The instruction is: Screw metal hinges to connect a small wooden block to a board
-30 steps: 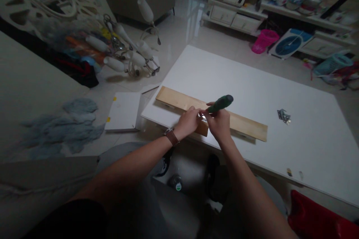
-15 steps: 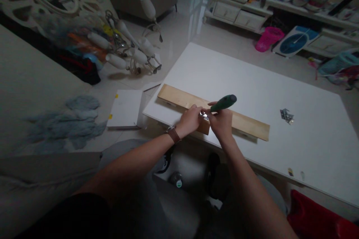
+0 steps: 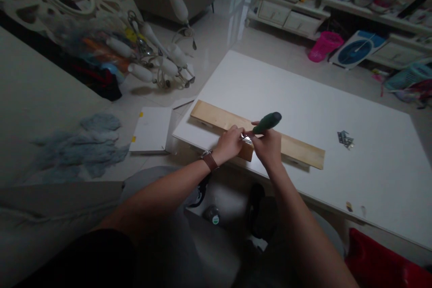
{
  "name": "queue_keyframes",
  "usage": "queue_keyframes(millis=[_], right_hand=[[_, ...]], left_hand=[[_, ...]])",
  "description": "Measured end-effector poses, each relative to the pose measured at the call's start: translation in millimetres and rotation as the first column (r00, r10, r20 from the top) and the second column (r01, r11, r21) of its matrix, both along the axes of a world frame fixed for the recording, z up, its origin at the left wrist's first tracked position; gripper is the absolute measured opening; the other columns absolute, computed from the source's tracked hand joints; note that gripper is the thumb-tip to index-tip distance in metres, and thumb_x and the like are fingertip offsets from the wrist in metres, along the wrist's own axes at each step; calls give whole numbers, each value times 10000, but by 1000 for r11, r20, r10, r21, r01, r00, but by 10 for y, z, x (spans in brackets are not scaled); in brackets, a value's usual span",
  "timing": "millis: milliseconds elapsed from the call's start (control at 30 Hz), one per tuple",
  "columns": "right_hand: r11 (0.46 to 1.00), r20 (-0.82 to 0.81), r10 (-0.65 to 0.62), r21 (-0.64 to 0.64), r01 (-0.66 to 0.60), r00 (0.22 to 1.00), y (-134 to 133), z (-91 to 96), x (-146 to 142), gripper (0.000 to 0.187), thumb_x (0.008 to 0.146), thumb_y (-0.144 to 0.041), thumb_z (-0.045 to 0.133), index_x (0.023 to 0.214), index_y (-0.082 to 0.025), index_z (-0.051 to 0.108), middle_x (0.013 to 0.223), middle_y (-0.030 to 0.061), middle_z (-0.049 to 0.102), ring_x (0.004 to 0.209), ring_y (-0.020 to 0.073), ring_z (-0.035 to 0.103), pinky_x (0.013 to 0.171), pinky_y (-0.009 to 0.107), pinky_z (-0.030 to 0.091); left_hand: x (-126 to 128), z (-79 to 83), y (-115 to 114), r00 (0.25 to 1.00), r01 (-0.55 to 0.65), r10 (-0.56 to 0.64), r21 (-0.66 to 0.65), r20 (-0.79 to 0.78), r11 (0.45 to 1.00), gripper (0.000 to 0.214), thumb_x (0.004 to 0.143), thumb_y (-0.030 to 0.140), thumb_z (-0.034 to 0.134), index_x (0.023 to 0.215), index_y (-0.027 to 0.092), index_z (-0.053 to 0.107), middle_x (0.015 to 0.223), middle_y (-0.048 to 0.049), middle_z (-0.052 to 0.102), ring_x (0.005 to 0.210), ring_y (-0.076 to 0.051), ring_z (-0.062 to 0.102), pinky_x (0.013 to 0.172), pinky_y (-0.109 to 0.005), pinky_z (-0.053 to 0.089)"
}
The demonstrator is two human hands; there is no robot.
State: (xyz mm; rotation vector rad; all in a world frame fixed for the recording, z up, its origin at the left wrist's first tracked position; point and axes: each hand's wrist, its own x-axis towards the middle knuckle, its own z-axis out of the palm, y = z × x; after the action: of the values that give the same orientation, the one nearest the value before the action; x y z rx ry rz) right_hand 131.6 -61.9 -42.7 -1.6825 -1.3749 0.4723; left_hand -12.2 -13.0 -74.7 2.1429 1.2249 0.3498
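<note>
Head view, left hand (image 3: 230,145) angled inward, pinching shiny metal piece (image 3: 248,139), right hand (image 3: 268,147) — curled round green handle (image 3: 268,122)

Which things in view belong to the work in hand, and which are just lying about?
Seem to belong:
green-handled tool, in the right hand
shiny metal piece, at the left hand
wooden strip
brown wooden piece
likely the loose metal pieces on the white tabletop

Apparently lying about:
pink basket
fan
lamp with white shades
grey-blue cloth
</note>
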Motion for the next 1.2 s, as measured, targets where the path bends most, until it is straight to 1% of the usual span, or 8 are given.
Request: queue_keyframes(millis=[100,200,400,467,600,833,1000,1200], right_hand=[[999,7,-30,11,30,1000,18,-25,-17,301,828,-415,733,1017,-182,747,817,95,773,744,294,760,692,427,594],[1000,-103,-24,8,25,994,42,-46,-32,333,797,-386,746,1064,-190,713,807,63,741,762,268,748,662,387,597],[996,-258,86,7,-88,962,55,-35,-13,229,758,-254,684,984,-220,663,1050,89,768,869,228,756,722,363,634],[996,-248,91,14,-90,964,46,-24,-5,223,775,-255,672,995,-216,668,1050,105,776,863,239,760,738,388,637],[1000,-180,28,4,-28,983,18,7,-3,300,810,-330,703,1083,-206,688,882,83,786,808,277,775,747,434,626],[994,68,-104,-2,105,992,0,35,-28,287,822,-417,719,1022,-211,728,842,102,793,805,330,762,793,482,559],[999,31,-10,-42,11,999,14,28,-34,368,814,-395,702,1125,-199,705,927,96,780,720,257,712,710,415,540],[995,-98,85,-39,-90,992,8,10,4,371,834,-307,641,1186,-191,667,953,99,805,783,249,740,672,369,555]], left_hand=[[-6,7,-4,1000,6,-6,-3,-1,1000,234,960,125,578,1141,223,691,1152,-90,666,1016,-246,685,847,-348,518],[-3,25,-6,1000,-2,2,-18,-19,1000,226,966,127,571,1135,216,693,1147,-95,668,1007,-244,687,846,-345,520],[11,27,-9,1000,-26,26,-22,-2,999,206,997,145,534,1120,209,686,1151,-108,672,1002,-253,686,830,-354,516],[12,21,-10,1000,-26,26,-24,6,999,207,993,142,538,1123,213,683,1158,-106,671,997,-255,686,821,-358,513],[9,17,-13,1000,-18,18,-18,1,1000,188,975,130,562,1099,215,675,1145,-98,666,1005,-255,681,825,-357,510],[8,29,-18,1000,-7,6,-22,-25,1000,213,962,112,558,1107,216,673,1139,-97,652,1005,-249,674,834,-354,515],[9,35,-22,1000,-7,7,-12,-15,1000,210,1012,167,521,1132,219,685,1147,-103,657,996,-249,678,817,-354,511],[31,-1,-16,999,-24,24,3,-31,1000,230,1040,189,489,1141,235,690,1144,-81,669,984,-229,693,788,-327,497]])
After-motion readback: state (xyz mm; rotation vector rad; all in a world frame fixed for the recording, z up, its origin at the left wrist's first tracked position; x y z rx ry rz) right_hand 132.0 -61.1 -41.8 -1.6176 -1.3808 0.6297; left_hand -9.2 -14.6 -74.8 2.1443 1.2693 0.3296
